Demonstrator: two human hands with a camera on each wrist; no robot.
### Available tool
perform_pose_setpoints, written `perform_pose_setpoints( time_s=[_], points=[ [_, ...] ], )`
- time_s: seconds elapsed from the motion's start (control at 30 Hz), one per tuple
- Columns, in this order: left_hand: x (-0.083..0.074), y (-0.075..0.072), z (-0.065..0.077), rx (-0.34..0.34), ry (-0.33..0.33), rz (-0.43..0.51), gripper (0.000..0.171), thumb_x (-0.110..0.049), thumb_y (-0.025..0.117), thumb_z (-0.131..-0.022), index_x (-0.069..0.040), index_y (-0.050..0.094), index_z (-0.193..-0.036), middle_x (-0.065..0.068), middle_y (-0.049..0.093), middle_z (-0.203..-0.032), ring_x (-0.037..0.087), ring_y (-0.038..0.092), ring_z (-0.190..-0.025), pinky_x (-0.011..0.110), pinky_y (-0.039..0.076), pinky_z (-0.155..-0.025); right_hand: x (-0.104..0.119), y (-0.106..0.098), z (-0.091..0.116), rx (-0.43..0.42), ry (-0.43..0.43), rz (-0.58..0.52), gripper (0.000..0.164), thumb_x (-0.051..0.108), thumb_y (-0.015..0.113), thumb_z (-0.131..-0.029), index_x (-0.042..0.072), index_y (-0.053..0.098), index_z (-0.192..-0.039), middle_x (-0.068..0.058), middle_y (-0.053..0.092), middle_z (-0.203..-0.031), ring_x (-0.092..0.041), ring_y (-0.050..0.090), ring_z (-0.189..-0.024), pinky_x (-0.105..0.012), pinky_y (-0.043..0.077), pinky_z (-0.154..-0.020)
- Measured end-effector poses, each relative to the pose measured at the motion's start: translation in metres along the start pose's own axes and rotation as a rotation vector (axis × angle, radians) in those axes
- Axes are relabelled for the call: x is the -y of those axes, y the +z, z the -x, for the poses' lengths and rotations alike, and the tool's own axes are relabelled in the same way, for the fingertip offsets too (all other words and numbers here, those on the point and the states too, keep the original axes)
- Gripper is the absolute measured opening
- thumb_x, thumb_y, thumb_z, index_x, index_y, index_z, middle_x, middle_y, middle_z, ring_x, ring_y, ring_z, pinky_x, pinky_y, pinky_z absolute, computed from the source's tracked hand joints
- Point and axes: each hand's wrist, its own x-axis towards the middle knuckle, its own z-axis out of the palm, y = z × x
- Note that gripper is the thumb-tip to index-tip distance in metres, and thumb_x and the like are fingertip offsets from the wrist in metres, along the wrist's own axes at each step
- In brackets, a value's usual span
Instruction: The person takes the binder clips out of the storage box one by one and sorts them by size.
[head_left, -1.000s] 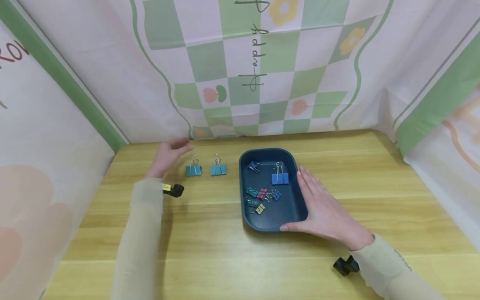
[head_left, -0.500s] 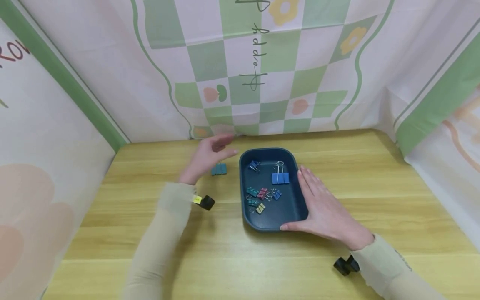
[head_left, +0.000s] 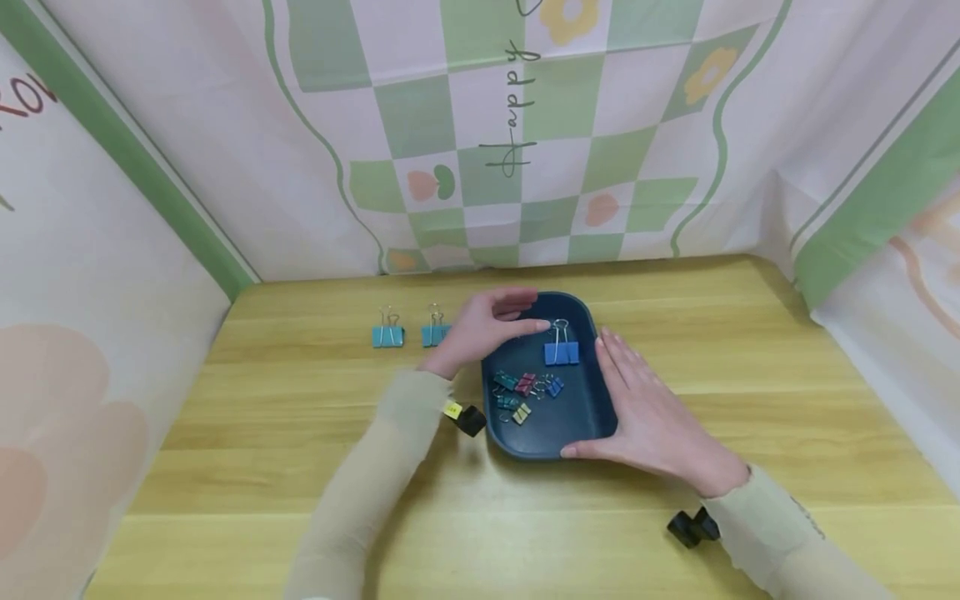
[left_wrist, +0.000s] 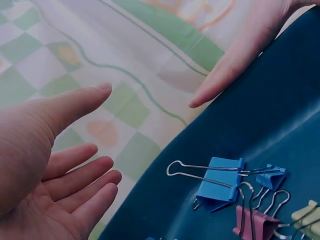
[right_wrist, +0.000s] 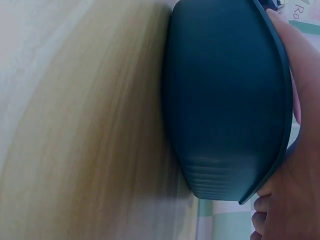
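Observation:
My left hand hovers over the far left part of a dark blue tray. Its thumb and fingers stand apart with nothing between them, as the left wrist view shows. A large blue binder clip lies just beyond the thumb tip. Several small binder clips are grouped lower in the tray, among them a pink clip and a yellow clip. The right hand rests against the tray's near right corner, straight fingers along the right side and thumb at the near rim.
Two light blue binder clips, a left one and a right one partly behind the left hand, stand in a row on the wooden table. A patterned cloth hangs along the table's back edge.
My left hand has swept rightward from beside the light blue clips, past them, to above the tray. A small blue clip in the tray's far left is now hidden. The right hand stays put.

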Motion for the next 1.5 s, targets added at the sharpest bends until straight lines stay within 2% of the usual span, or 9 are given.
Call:
perform_pose_setpoints(
  time_s=[0.17, 0.43, 0.6, 0.73, 0.87, 1.1, 1.2, 1.3, 1.5],
  points=[
    [0.005, 0.011, -0.012, 0.002, 0.005, 0.014, 0.058, -0.027, 0.082, -0.089, -0.002, 0.062, -0.138, 0.006, 0.065, -0.134, 0.015, 0.062, -0.12, 0.025, 0.048, -0.1, 0.0, 0.0, 0.0, 0.01, 0.005, 0.001, 0.146, 0.092, 0.065, -0.063, 0.001, 0.007, -0.162, -0.011, -0.004, -0.169, -0.033, 0.005, -0.154, -0.054, 0.018, -0.12],
    [0.011, 0.026, -0.027, 0.009, -0.053, -0.017, 0.056, -0.029, 0.082, -0.089, -0.004, 0.063, -0.136, 0.007, 0.067, -0.13, 0.017, 0.065, -0.114, 0.025, 0.051, -0.096, 0.001, 0.0, 0.001, -0.005, -0.014, 0.005, 0.144, 0.091, 0.065, -0.065, -0.001, 0.01, -0.161, -0.013, -0.003, -0.169, -0.035, 0.008, -0.153, -0.053, 0.017, -0.121],
    [0.014, 0.033, -0.029, 0.052, -0.143, -0.123, 0.058, -0.034, 0.079, -0.09, -0.006, 0.062, -0.138, 0.007, 0.065, -0.132, 0.016, 0.063, -0.116, 0.025, 0.051, -0.095, 0.002, -0.001, 0.002, 0.0, -0.013, 0.001, 0.144, 0.092, 0.064, -0.065, 0.0, 0.009, -0.162, -0.012, -0.004, -0.169, -0.034, 0.008, -0.153, -0.053, 0.018, -0.121],
    [0.016, 0.037, -0.03, 0.083, -0.187, -0.218, 0.055, -0.036, 0.077, -0.093, -0.005, 0.064, -0.136, 0.008, 0.067, -0.129, 0.017, 0.064, -0.114, 0.026, 0.051, -0.095, 0.002, -0.001, 0.002, 0.001, -0.011, 0.003, 0.144, 0.091, 0.064, -0.065, 0.0, 0.009, -0.162, -0.011, -0.005, -0.169, -0.033, 0.007, -0.154, -0.052, 0.017, -0.121],
    [0.017, 0.04, -0.031, 0.087, -0.214, -0.279, 0.043, -0.034, 0.074, -0.095, -0.007, 0.071, -0.128, 0.004, 0.071, -0.121, 0.013, 0.066, -0.104, 0.026, 0.053, -0.089, 0.0, -0.001, 0.002, 0.018, -0.004, 0.0, 0.144, 0.091, 0.064, -0.066, 0.0, 0.008, -0.162, -0.01, -0.007, -0.169, -0.031, 0.004, -0.154, -0.051, 0.016, -0.122],
    [0.017, 0.045, -0.03, 0.055, -0.255, -0.316, 0.022, -0.031, 0.073, -0.096, -0.013, 0.081, -0.106, -0.006, 0.073, -0.09, 0.006, 0.066, -0.08, 0.025, 0.055, -0.073, 0.0, -0.001, 0.001, 0.031, 0.0, 0.001, 0.145, 0.092, 0.064, -0.065, -0.001, 0.008, -0.161, -0.01, -0.007, -0.169, -0.03, 0.003, -0.154, -0.05, 0.015, -0.122],
    [0.017, 0.045, -0.029, 0.051, -0.236, -0.334, 0.018, -0.032, 0.076, -0.095, -0.016, 0.082, -0.099, -0.009, 0.072, -0.091, 0.005, 0.065, -0.081, 0.024, 0.054, -0.073, 0.0, -0.001, 0.001, 0.029, -0.003, 0.003, 0.145, 0.092, 0.064, -0.065, -0.001, 0.008, -0.161, -0.01, -0.006, -0.169, -0.03, 0.004, -0.154, -0.049, 0.015, -0.122],
    [0.016, 0.044, -0.028, 0.042, -0.187, -0.325, 0.015, -0.032, 0.078, -0.093, -0.018, 0.083, -0.095, -0.011, 0.071, -0.094, 0.005, 0.064, -0.085, 0.023, 0.053, -0.075, 0.0, -0.002, 0.001, 0.027, -0.003, 0.005, 0.145, 0.092, 0.064, -0.065, -0.001, 0.008, -0.161, -0.01, -0.005, -0.169, -0.031, 0.004, -0.154, -0.049, 0.015, -0.122],
    [0.016, 0.045, -0.027, -0.011, -0.122, -0.215, 0.009, -0.028, 0.08, -0.092, -0.019, 0.082, -0.091, -0.014, 0.073, -0.089, 0.001, 0.067, -0.083, 0.022, 0.055, -0.078, 0.001, -0.002, 0.001, 0.027, -0.005, 0.0, 0.145, 0.092, 0.064, -0.065, -0.001, 0.008, -0.161, -0.01, -0.006, -0.169, -0.031, 0.004, -0.154, -0.05, 0.015, -0.122]
  ],
)
